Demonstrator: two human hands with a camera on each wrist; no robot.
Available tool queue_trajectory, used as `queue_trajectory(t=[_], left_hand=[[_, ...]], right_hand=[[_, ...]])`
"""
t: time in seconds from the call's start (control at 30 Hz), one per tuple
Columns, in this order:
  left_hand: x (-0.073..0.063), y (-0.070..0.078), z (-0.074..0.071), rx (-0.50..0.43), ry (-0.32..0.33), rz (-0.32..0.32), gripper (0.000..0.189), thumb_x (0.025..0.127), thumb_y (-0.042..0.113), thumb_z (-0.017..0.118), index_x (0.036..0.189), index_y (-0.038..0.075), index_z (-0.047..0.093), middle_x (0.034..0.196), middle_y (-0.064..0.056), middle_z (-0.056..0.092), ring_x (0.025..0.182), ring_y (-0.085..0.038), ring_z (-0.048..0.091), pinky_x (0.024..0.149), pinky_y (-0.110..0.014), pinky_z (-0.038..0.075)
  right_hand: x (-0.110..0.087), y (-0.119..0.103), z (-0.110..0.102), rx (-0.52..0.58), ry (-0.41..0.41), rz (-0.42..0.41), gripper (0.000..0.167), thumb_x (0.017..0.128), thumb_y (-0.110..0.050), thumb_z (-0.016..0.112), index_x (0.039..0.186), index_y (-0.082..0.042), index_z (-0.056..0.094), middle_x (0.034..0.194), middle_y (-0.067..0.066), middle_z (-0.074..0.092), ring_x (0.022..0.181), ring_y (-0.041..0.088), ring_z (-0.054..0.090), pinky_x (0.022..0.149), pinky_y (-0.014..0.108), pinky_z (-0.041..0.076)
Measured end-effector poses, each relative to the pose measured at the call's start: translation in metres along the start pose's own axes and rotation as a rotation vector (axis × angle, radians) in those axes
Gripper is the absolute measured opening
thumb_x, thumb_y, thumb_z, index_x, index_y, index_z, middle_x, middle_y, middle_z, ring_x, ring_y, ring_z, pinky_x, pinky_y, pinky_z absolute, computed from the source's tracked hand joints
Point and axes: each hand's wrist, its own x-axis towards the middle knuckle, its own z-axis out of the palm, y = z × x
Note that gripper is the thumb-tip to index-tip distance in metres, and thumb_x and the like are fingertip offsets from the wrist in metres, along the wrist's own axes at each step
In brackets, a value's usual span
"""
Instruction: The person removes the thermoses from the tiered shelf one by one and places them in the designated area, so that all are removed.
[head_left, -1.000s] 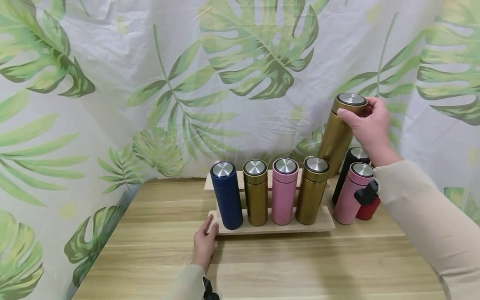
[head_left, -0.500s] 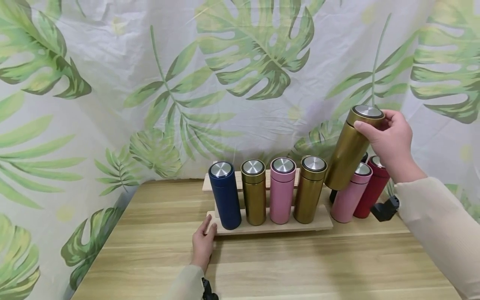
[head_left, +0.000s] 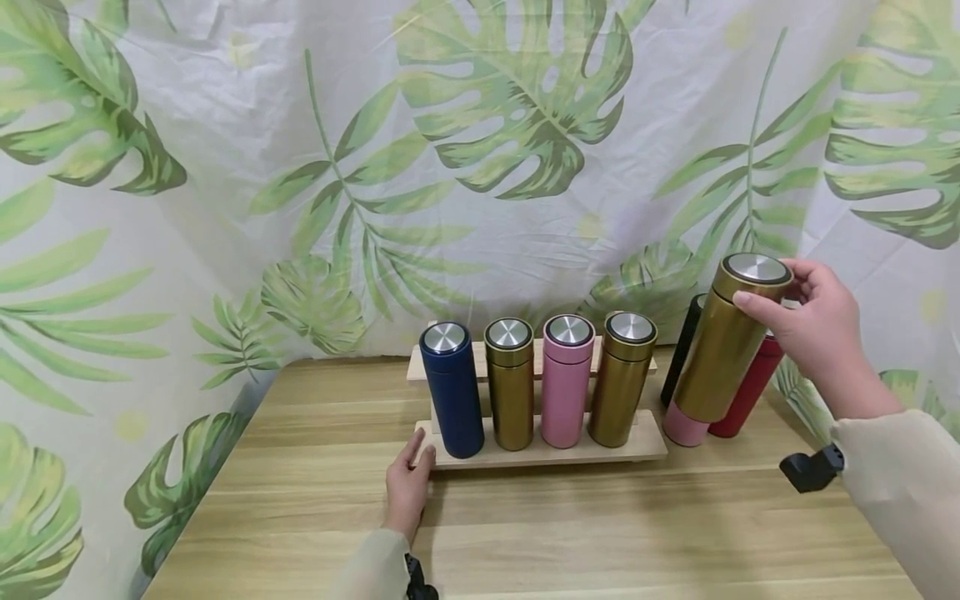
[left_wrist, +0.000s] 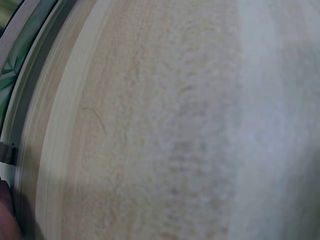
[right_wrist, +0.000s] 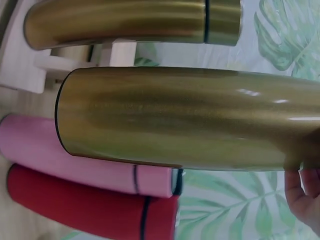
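Note:
My right hand grips a gold thermos bottle near its steel-topped lid, thumb in front. The bottle is tilted and raised, covering most of a pink thermos behind it. In the right wrist view the gold thermos stretches across the middle, with fingers at its lid end. My left hand rests at the left end of a two-tier wooden rack, its fingers fairly straight. On the lower tier stand a blue thermos, two gold ones and a pink thermos.
Beside the rack's right end stand a black thermos and a red thermos, partly hidden by the held bottle. A leaf-print cloth hangs behind the wooden table.
My right hand has carried the gold thermos from behind the rack's right end to the right, then down in front of the pink thermos. The left hand stays at the rack's left end.

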Motion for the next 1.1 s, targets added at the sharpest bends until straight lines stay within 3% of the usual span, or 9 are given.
queue_trajectory(t=[0.3, 0.4, 0.43, 0.6, 0.87, 1.1], left_hand=[[-0.001, 0.006, -0.001, 0.012, 0.003, 0.011, 0.044, 0.091, 0.022, 0.060, 0.133, 0.010, 0.051, 0.139, -0.005, 0.048, 0.132, -0.020, 0.036, 0.102, -0.033, 0.039], [0.000, 0.005, -0.001, 0.013, 0.002, 0.018, 0.044, 0.091, 0.022, 0.060, 0.133, 0.010, 0.051, 0.138, -0.005, 0.048, 0.132, -0.021, 0.036, 0.103, -0.034, 0.038], [0.000, 0.005, -0.001, 0.010, 0.000, 0.022, 0.044, 0.091, 0.022, 0.059, 0.133, 0.010, 0.051, 0.138, -0.005, 0.048, 0.133, -0.022, 0.036, 0.104, -0.039, 0.036], [0.000, 0.002, 0.000, 0.007, -0.001, 0.021, 0.045, 0.091, 0.024, 0.060, 0.133, 0.011, 0.051, 0.138, -0.004, 0.048, 0.132, -0.021, 0.036, 0.103, -0.038, 0.037], [-0.002, -0.002, 0.001, 0.021, -0.001, 0.009, 0.045, 0.091, 0.026, 0.060, 0.133, 0.014, 0.052, 0.138, 0.000, 0.048, 0.130, -0.016, 0.038, 0.091, -0.020, 0.042], [-0.001, 0.000, 0.001, 0.002, 0.007, 0.024, 0.045, 0.090, 0.024, 0.061, 0.132, 0.011, 0.052, 0.137, -0.003, 0.049, 0.132, -0.021, 0.036, 0.104, -0.039, 0.037]], right_hand=[[-0.018, 0.031, -0.008, 0.069, 0.056, 0.029, 0.038, 0.078, -0.016, 0.073, 0.097, -0.035, 0.047, 0.082, -0.028, 0.053, 0.080, -0.007, 0.047, 0.058, 0.003, 0.038], [-0.023, 0.040, -0.009, 0.075, 0.077, 0.042, 0.040, 0.078, -0.014, 0.073, 0.098, -0.036, 0.047, 0.083, -0.029, 0.053, 0.080, -0.007, 0.047, 0.060, 0.003, 0.038], [-0.025, 0.043, -0.009, 0.069, 0.083, 0.052, 0.041, 0.078, -0.015, 0.074, 0.098, -0.037, 0.046, 0.083, -0.030, 0.052, 0.081, -0.008, 0.047, 0.060, 0.002, 0.038], [-0.032, 0.061, -0.010, 0.056, 0.098, 0.099, 0.041, 0.078, -0.017, 0.074, 0.099, -0.037, 0.045, 0.086, -0.030, 0.051, 0.082, -0.009, 0.046, 0.065, 0.002, 0.037], [-0.039, 0.088, -0.008, -0.016, 0.120, 0.201, 0.037, 0.079, -0.029, 0.072, 0.097, -0.038, 0.041, 0.090, -0.028, 0.045, 0.085, -0.009, 0.042, 0.070, 0.006, 0.033], [-0.042, 0.104, -0.001, -0.035, 0.136, 0.277, 0.038, 0.078, -0.031, 0.073, 0.100, -0.034, 0.042, 0.094, -0.021, 0.043, 0.087, -0.007, 0.042, 0.071, 0.005, 0.036]])
